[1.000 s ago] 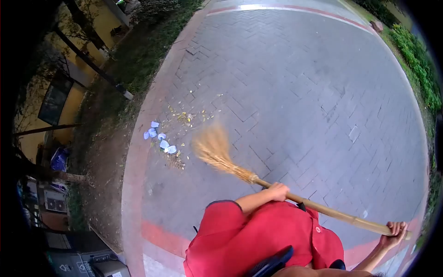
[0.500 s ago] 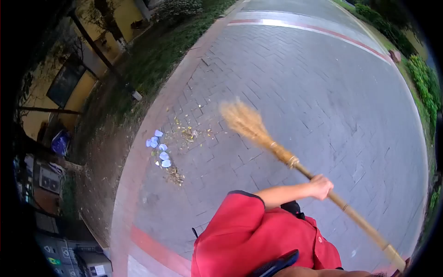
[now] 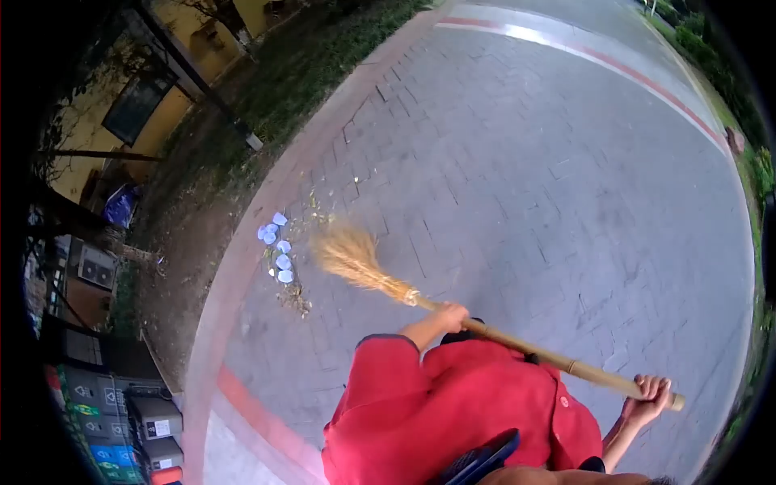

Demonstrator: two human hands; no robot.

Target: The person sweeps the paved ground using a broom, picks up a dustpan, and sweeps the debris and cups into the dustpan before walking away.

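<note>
"Which way does the broom (image 3: 501,336) point?"

"Its long axis slants across the body. The bristles (image 3: 349,257) fan out ahead and left of the left hand (image 3: 449,318); the butt end pokes just past the right hand (image 3: 651,400)."

"And the fingers?"

"Both sets are wrapped round the handle (image 3: 566,365), the left ones near the binding (image 3: 412,297)."

"Made of what?"

"The handle looks like bamboo, round and ringed with nodes. The bristles are fine, straw-coloured, flared, blurred towards the tips."

"Anything beyond?"

"Left of the left fingers, past the bristles, pale blue pieces (image 3: 283,262) and crumbly litter (image 3: 296,302) lie on zigzag-jointed paving (image 3: 517,202)."
</note>
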